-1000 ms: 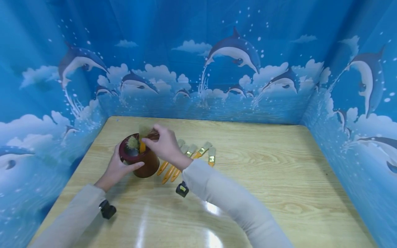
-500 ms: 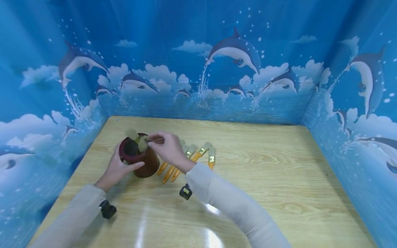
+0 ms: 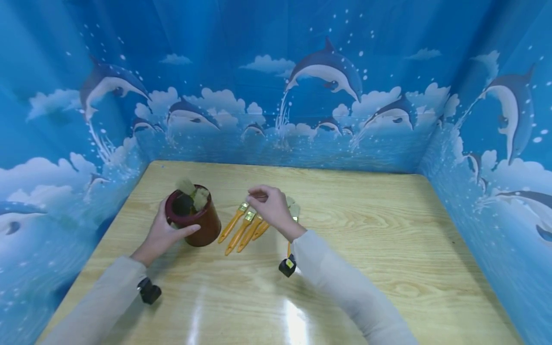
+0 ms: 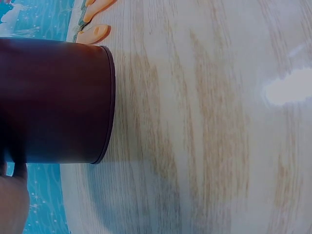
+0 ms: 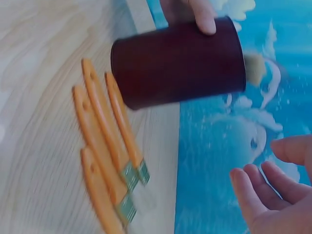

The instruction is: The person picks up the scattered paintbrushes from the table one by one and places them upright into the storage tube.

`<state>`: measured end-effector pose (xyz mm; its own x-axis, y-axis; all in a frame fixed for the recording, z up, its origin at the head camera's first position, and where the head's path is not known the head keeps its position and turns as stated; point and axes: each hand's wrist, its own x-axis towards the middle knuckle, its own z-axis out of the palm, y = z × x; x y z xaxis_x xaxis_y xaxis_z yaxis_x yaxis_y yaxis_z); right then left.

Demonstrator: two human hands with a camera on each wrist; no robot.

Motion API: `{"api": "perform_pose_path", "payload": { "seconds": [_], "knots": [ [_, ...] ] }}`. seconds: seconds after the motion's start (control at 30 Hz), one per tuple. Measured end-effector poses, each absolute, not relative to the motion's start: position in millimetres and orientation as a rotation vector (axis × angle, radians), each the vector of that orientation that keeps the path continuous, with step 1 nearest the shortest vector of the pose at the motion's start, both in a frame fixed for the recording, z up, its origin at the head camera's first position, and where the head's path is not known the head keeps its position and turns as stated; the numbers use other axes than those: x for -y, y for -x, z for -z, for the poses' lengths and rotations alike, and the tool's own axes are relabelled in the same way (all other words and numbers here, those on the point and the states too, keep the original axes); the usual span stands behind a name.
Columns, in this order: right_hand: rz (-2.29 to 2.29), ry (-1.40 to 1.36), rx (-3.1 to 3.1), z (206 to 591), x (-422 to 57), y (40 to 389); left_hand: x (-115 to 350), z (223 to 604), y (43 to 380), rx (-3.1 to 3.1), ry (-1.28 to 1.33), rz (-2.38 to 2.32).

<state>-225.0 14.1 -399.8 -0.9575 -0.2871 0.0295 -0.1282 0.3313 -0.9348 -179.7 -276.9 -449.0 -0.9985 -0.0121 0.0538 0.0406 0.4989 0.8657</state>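
Note:
My left hand holds a dark reddish-brown cylindrical cup by its side, thumb along the front near the rim. In the left wrist view the cup's wall fills the left side. Pale bristles of paintbrushes stick up out of the cup. To the right, several paintbrushes with orange handles lie on the table, fanned out, bristles toward the back. Above their bristle ends is my right hand, partly covering them. The right wrist view shows that hand's fingers loosely bent, nothing between them and the thumb.
The light wood-grain table is bordered at the back and sides by a blue curtain printed with dolphins. A small black camera sits on the left wrist and another black camera on the right.
My right hand has let go of a paintbrush in the cup, whose bristles now stand at the rim, and has moved right over the brushes on the table. The left hand stays on the cup.

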Motion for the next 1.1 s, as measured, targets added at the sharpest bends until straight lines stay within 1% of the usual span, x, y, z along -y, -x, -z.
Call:
{"api": "perform_pose_path", "payload": {
  "seconds": [0.23,0.6,0.8,0.97,1.1],
  "knots": [
    [1.727,0.217,-2.428,415,-47,231,277,450,181,2.663,0.047,1.565],
    [1.640,-0.057,-2.493,439,-92,226,276,448,181,2.660,0.055,1.565],
    [1.539,-0.208,-2.516,457,-102,221,276,449,180,2.656,0.057,1.568],
    [1.506,-0.229,-2.545,466,-101,216,277,450,180,2.666,0.038,1.563],
    [1.384,-0.194,-2.668,475,-98,215,277,451,181,2.668,0.028,1.557]
  ]
}}
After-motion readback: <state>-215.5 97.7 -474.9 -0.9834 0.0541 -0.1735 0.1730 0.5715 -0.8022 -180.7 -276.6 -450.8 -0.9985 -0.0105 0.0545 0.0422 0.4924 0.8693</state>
